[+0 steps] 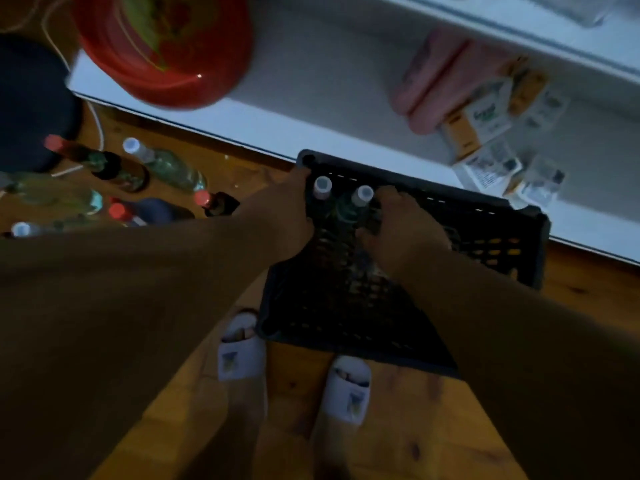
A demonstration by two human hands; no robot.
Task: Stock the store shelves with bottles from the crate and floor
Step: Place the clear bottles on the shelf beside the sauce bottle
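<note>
Two capped bottles (341,199) stand in the crate (485,237) at centre frame. Left hand (294,206) and right hand (398,226) reach in beside them; either grip: cannot tell. About seven bottles (104,188) lie on the floor (398,427), left.

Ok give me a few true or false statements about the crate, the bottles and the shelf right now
1. Two white-capped bottles stand in the crate. True.
2. The crate sits on the shelf. False: it is on the floor, against the shelf edge.
3. Several bottles lie on the floor to the left. True.
4. The red bowl is inside the crate. False: it rests on the shelf.
5. The right hand is in the crate beside the bottles. True.
6. The left hand is on a floor bottle. False: it is at the crate's rim.
</note>
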